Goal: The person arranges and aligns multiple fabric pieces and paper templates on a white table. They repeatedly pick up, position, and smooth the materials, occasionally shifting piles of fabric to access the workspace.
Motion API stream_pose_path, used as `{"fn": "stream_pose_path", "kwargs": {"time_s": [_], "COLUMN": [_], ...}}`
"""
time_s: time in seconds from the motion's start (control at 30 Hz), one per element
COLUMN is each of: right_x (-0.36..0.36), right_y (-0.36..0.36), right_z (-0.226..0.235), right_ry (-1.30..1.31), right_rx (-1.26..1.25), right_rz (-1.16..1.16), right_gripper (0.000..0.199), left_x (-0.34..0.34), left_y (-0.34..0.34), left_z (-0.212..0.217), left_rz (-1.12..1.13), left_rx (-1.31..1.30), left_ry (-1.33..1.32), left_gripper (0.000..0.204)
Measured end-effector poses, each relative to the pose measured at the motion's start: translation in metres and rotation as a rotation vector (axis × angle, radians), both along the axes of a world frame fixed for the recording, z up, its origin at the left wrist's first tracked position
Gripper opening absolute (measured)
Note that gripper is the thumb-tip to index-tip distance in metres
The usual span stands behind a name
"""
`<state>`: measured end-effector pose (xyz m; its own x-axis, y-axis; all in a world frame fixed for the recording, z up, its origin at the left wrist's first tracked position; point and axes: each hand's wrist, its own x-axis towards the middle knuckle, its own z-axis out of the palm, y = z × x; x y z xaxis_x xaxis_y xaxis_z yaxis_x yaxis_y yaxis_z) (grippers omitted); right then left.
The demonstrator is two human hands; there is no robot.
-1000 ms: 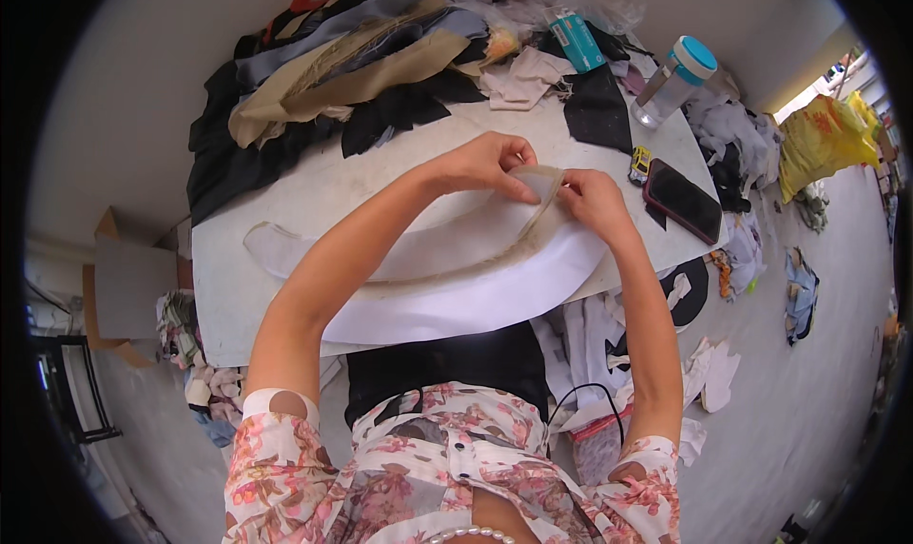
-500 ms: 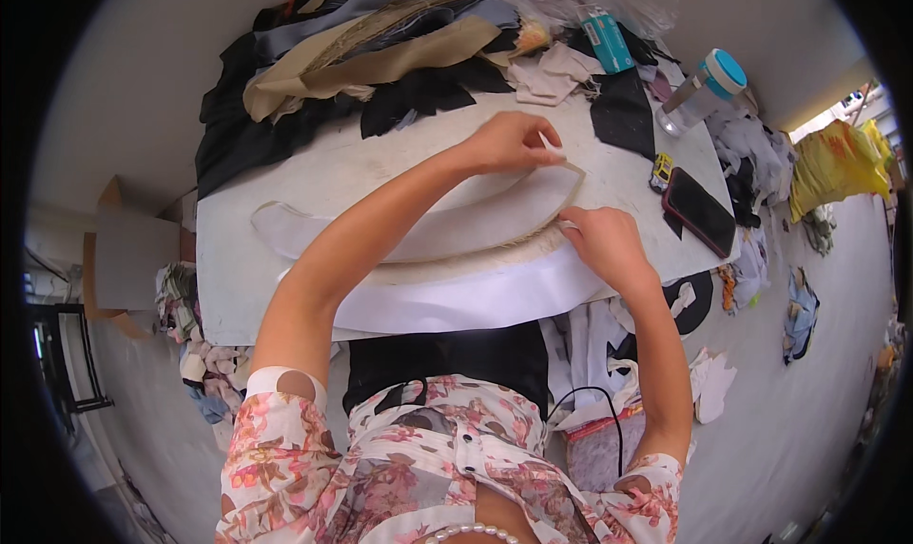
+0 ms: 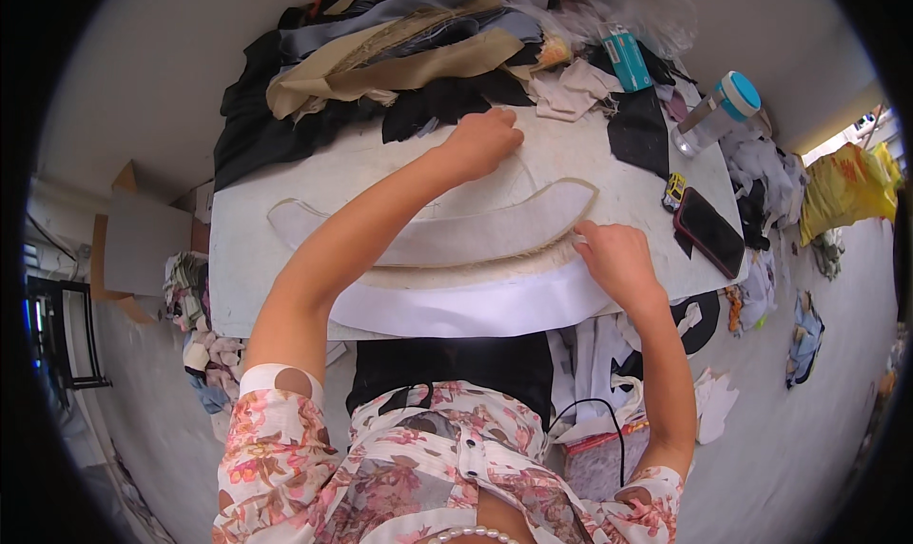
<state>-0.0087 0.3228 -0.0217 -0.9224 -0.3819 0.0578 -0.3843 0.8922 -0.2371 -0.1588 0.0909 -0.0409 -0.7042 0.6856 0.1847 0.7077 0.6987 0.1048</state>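
A curved, pale grey-white fabric piece [image 3: 475, 228] with a beige, frayed border lies across the table, its ends bending away from me. Fingers closed, my right hand [image 3: 620, 263] pinches the near edge by its right end. Beyond the piece, my left hand [image 3: 487, 143] hovers over or rests on the table close to dark cloth; its fingers are curled together, and whatever they hold is hidden. Part of the curved piece disappears under my left forearm. Along the table's near edge runs a smooth white strip [image 3: 466, 304].
Heaped black, grey and tan cloth [image 3: 409, 68] covers the far side. To the right are a teal box [image 3: 628, 61], a clear bottle with a blue lid [image 3: 715, 114], a small yellow toy car [image 3: 673, 191] and a phone [image 3: 709, 232]. Scraps [image 3: 214, 359] hang by the table's left side.
My left hand has moved away from the curved piece's right tip, going left and farther back. My right hand stays at the near edge. The whole view has shifted slightly.
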Motion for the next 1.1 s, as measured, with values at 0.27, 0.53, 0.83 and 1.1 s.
{"fn": "stream_pose_path", "kwargs": {"time_s": [0.27,0.53,0.83,1.1], "right_x": [0.005,0.017,0.020,0.018], "right_y": [-0.002,-0.005,-0.002,-0.019], "right_z": [0.000,-0.004,0.005,0.028], "right_ry": [0.004,0.061,0.004,-0.047], "right_rx": [0.035,0.062,0.154,-0.026], "right_rz": [-0.001,0.114,0.078,0.114], "right_gripper": [0.009,0.002,0.007,0.024], "left_x": [-0.011,-0.003,-0.001,0.016], "left_y": [-0.024,-0.035,-0.041,-0.005], "left_z": [0.024,0.057,0.054,0.038], "left_rz": [-0.109,0.063,-0.192,-0.155], "left_rx": [0.050,0.058,-0.352,0.634], "left_ry": [-0.309,-0.883,-0.424,-1.399], "left_gripper": [0.005,0.012,0.012,0.024]}}
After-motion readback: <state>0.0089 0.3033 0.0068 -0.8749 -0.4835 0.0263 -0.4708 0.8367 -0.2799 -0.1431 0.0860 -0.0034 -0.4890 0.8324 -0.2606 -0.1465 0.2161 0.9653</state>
